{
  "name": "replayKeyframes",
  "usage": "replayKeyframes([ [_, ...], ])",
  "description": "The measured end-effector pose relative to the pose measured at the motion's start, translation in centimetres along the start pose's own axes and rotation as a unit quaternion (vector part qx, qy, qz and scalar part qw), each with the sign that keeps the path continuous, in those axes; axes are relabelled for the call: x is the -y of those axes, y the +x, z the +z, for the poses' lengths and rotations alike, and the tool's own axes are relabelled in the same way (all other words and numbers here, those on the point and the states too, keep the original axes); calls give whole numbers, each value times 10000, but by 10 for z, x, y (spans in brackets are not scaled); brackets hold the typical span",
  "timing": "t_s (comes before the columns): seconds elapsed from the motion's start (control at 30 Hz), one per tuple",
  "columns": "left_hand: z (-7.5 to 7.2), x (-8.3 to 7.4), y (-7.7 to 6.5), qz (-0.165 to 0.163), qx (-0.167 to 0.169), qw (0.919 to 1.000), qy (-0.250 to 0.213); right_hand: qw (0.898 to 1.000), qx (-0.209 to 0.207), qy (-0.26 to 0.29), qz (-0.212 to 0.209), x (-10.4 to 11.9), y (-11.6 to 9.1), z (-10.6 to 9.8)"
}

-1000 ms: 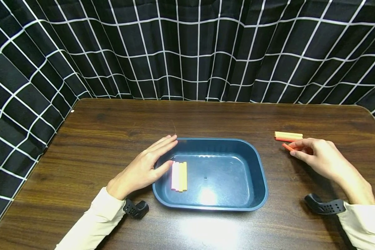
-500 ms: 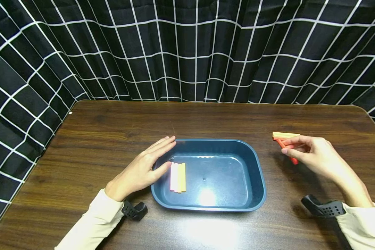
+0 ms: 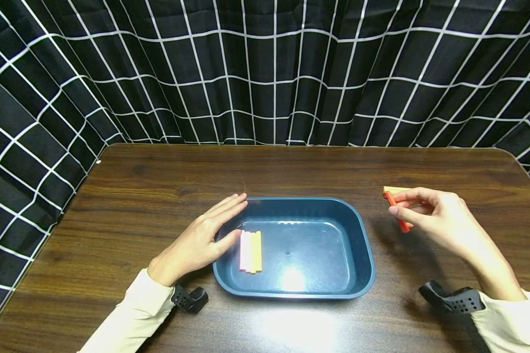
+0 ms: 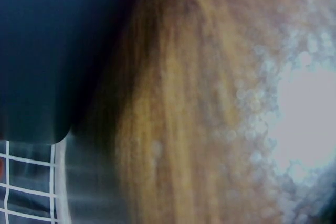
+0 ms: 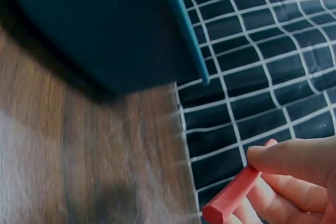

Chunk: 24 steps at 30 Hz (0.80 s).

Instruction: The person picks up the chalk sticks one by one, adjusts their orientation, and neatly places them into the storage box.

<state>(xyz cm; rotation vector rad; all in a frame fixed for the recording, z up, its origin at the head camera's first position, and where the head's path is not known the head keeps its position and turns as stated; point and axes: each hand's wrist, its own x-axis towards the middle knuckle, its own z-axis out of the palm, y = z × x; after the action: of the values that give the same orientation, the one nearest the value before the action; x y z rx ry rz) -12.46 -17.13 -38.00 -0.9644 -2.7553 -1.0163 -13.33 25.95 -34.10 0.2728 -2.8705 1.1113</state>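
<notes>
In the head view my right hand [image 3: 446,223] pinches a red chalk stick [image 3: 391,200] between thumb and fingertips, over the table right of the blue tub. The right wrist view shows the same red chalk [image 5: 233,196] held slantwise, its blunt end jutting past the thumb. Just behind those fingers lies yellow-orange chalk [image 3: 394,189], partly hidden by the hand. My left hand [image 3: 201,238] rests at the left rim of the blue tub [image 3: 291,198], fingers extended and thumb over the inside. Pink-white chalk sticks [image 3: 245,252] and yellow chalk sticks [image 3: 256,252] lie side by side in the tub.
The tub stands mid-table on the brown wooden table [image 3: 159,181]. A black curtain with a white grid [image 3: 265,73] hangs along the back and left. Each wrist wears a black strap, such as the left one [image 3: 190,299]. The left wrist view is mostly blurred tabletop.
The red chalk in my right hand has swung from nearly sideways to a steeper slant, and the hand has shifted slightly left, covering more of the yellow-orange chalk. My left hand stays at the tub.
</notes>
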Motion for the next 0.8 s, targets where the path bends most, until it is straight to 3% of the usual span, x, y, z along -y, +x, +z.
replayKeyframes([
  [0.23, 0, 0, 0, 28, -26, 10000, 55, 9999, -73, 96, 115, 11, -2, 3],
  [0.8, 0, -1, 1, -80, 59, 9999, -21, 9979, -136, 570, -258, 31, -6, 13],
])
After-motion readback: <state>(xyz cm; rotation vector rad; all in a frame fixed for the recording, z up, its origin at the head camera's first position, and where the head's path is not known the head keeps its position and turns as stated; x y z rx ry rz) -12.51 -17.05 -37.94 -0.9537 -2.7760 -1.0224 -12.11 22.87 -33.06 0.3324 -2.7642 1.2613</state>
